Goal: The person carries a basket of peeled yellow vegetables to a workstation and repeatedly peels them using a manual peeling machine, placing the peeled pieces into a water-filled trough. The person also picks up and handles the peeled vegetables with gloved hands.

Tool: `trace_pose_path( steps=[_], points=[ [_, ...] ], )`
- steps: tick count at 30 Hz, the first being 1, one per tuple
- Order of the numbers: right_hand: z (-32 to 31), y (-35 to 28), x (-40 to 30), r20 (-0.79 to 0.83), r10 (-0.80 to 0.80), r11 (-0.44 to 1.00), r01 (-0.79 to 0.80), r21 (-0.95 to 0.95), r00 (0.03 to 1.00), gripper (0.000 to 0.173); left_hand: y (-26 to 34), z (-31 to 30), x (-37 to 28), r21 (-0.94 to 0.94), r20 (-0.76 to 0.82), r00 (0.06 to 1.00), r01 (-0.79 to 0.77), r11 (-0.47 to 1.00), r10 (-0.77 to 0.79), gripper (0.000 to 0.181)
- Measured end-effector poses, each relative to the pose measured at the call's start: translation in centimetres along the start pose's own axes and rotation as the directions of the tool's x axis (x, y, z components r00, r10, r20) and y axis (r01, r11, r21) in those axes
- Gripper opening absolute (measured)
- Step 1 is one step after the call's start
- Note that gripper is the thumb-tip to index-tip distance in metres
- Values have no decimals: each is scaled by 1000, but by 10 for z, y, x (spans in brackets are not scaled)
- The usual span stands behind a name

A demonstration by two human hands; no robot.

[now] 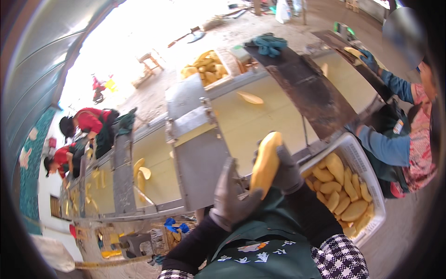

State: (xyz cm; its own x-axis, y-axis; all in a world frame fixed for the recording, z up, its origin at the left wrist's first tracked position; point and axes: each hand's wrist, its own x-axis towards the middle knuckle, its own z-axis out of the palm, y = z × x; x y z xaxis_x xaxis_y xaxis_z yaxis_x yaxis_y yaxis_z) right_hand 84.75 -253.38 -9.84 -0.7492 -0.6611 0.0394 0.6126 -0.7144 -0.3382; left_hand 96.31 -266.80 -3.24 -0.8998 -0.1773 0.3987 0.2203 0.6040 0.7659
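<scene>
A long, pale-yellow peeled tuber or shoot (266, 164) stands tilted between my gloved hands, in front of my green apron. My right hand (287, 171) is wrapped around its right side, with fingertips showing behind it. My left hand (231, 197) has its thumb against the lower end, its fingers pointing up and apart from the piece. Just beyond my hands, a metal board (200, 167) crosses a long trough of yellowish water (258, 122), where one similar piece (251, 97) floats.
A white crate (378, 209) of peeled pieces sits at my right, by a co-worker in blue sleeves (386, 146). Dark boards (310, 87) span the trough. Another full crate (219, 84) stands on the far side. Two people in red (89, 122) bend over the trough's left end.
</scene>
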Motion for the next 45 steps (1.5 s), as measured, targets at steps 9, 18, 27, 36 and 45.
trace_pose_path(
  steps=[9, 18, 27, 36, 45],
  points=[
    [37, 96, 42, 102, 34, 709, 48, -704, 994, 55, -86, -56, -20, 624, -232, 966, 241, 743, -119, 68],
    [-11, 105, 93, 237, -303, -60, 230, -971, 923, 57, -167, -63, 74, 725, -367, 930, 297, 621, -16, 45],
    [-16, 101, 96, 62, -31, 292, 69, -954, 998, 60, -204, -67, 201, 728, -400, 795, 578, 369, -455, 64],
    [-27, 110, 91, 51, -69, 398, 74, -914, 996, 57, -244, -75, 195, 752, -340, 885, 459, 473, -317, 61],
    [-51, 117, 104, 129, -163, 328, 177, -928, 978, 53, -151, -100, 203, 510, -225, 735, 649, 565, -640, 80]
  ],
)
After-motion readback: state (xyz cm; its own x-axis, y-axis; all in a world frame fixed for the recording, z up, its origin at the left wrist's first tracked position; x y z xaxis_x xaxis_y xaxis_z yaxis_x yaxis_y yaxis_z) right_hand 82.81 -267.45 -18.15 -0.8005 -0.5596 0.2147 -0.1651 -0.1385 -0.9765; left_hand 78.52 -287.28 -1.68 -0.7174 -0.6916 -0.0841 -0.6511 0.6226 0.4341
